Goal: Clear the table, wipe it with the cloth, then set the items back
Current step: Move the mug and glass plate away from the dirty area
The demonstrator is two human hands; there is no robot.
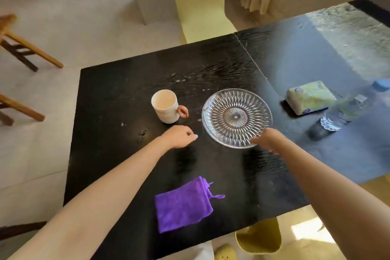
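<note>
Table [118,82]: dark top with white specks, not yet wiped by the look of it.
Right hand [269,140]: fingers at glass plate [236,117] near rim, likely about to lift; grasp unclear.
Left hand [179,136]: loosely curled, empty, just short of mug [165,106].
Cloth [182,203]: folded, behind both hands, waiting.
Count: one plate, one mug, one cloth, one tissue pack [310,97], one bottle [346,110].

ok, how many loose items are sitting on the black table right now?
5: white ceramic mug left of centre, clear cut-glass plate centre, purple folded cloth near edge, yellow tissue pack and clear plastic water bottle at right.
</note>
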